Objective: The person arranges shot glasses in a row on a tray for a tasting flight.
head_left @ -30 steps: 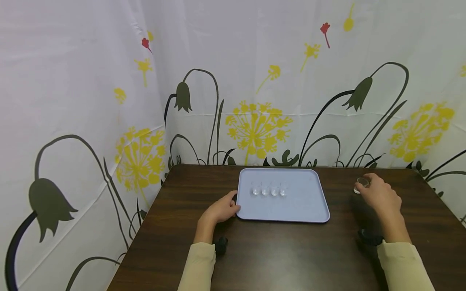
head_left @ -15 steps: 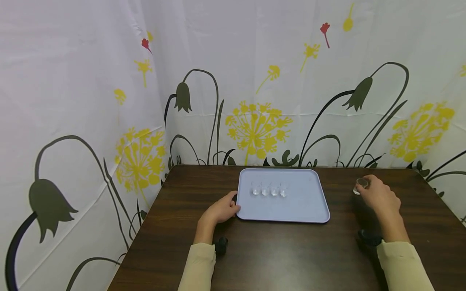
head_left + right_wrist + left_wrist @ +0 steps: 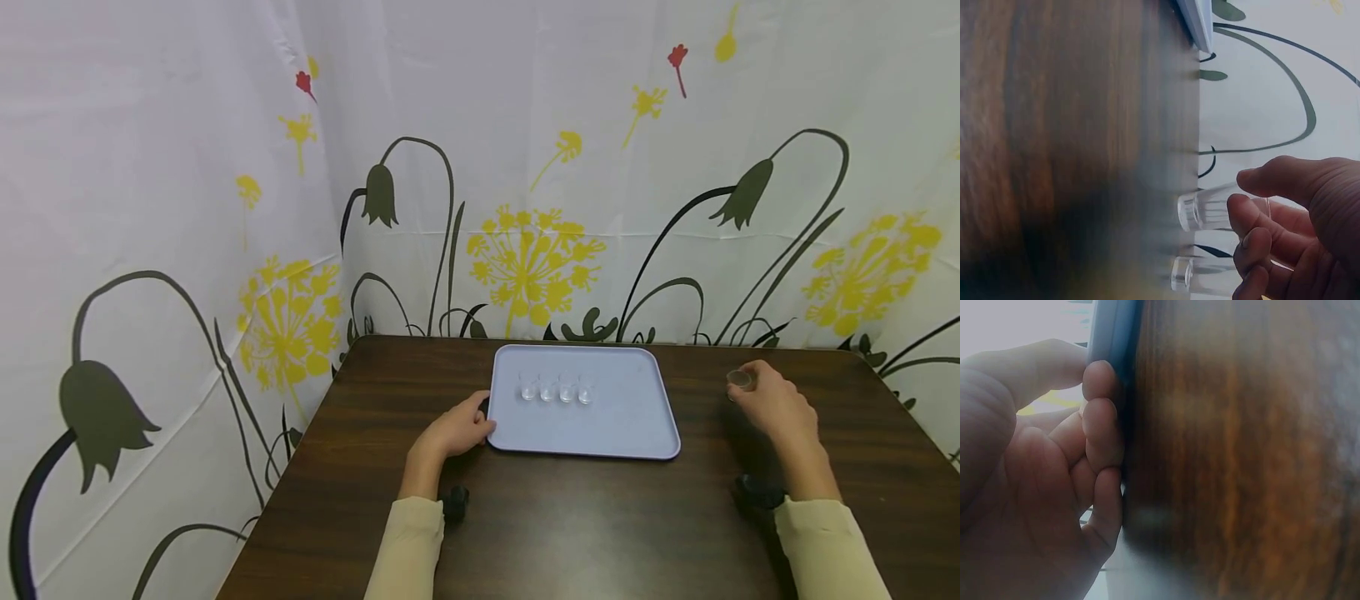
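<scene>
My left hand [image 3: 455,429] pinches the left edge of a pale blue tray [image 3: 630,417]; in the left wrist view its thumb and index finger meet at the tray's rim [image 3: 1102,337]. On the tray stand several small clear shot glasses [image 3: 566,393] in a row. Right of the tray, my right hand [image 3: 780,404] holds another shot glass [image 3: 738,380] over the table, thumb on one side and fingers on the other. The right wrist view shows this held glass [image 3: 1207,209], with a second shot glass [image 3: 1200,278] beside it near the fingers.
A dark wood table [image 3: 585,525] carries everything. Behind it and along the left hangs a white curtain [image 3: 450,83] with printed flowers. A dark band with a small device [image 3: 454,503] is on the left wrist, and another [image 3: 759,492] is on the right.
My right hand has shifted slightly left with the shot glass, whose base now shows less in the head view. The left hand stays on the tray, and the tray's glasses have not moved.
</scene>
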Demonstrator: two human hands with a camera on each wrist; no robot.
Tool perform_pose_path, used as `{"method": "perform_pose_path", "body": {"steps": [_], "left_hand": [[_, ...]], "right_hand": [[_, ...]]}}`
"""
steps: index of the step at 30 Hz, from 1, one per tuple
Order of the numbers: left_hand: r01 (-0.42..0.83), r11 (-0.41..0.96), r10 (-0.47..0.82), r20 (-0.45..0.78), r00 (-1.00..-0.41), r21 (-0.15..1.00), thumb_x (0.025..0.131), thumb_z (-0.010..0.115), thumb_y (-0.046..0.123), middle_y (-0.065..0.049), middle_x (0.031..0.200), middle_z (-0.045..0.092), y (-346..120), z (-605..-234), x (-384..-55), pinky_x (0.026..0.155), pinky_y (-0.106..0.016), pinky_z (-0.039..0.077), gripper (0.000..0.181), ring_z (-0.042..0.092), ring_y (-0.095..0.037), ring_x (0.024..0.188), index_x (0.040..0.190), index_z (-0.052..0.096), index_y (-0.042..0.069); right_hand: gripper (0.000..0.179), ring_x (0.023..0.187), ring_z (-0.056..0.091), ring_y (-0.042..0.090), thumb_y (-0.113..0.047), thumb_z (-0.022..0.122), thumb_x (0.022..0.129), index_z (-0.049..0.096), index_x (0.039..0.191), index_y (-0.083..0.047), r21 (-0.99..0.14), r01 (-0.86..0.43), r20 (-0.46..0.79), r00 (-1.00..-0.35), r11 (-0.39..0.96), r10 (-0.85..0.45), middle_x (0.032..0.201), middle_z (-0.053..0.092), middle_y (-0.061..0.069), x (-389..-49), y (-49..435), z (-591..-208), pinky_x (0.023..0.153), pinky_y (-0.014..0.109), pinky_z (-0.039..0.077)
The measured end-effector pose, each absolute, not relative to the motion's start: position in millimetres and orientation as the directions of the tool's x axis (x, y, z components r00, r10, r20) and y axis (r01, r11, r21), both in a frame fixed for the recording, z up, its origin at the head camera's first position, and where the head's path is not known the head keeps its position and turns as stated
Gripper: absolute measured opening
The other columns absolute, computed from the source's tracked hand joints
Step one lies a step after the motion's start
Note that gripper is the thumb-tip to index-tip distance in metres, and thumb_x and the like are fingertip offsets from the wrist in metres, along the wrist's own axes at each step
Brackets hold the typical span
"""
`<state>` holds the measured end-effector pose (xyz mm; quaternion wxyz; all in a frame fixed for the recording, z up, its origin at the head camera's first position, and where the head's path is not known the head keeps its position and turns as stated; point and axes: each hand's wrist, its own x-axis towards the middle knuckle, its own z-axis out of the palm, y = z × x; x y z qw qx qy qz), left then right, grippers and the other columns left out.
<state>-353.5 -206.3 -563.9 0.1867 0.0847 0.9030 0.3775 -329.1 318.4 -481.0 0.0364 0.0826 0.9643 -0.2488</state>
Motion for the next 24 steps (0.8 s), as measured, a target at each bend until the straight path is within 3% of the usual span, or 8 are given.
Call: {"method": "perform_pose_path", "body": {"steps": [6,24], "left_hand": [[0.021,0.695,0.305,-0.268,-0.914,0.719,0.1,0.063,0.036,0.001,0.073,0.068,-213,-588,-369,0.056,-0.034,0.04,0.077,0.051,-0.016,0.057,0.169,0.033,0.017],[0.028,0.699,0.309,-0.266,-0.913,0.715,0.101,0.061,0.034,0.003,0.071,0.065,-210,-577,-363,0.056,-0.033,0.039,0.077,0.047,-0.014,0.056,0.169,0.032,0.015]], "right_hand": [[0.061,0.116,0.06,0.065,-0.038,0.058,0.106,0.046,0.149,0.003,-0.456,0.14,-0.122,-0.988,0.879,0.094,0.136,0.061,0.038,-333,314,-487,0.081,0.071,0.047],[0.059,0.117,0.063,0.058,-0.043,0.056,0.107,0.052,0.148,-0.001,-0.457,0.1,-0.069,-0.995,0.884,0.077,0.136,0.066,0.031,-330,295,-483,0.081,0.071,0.047]]}}
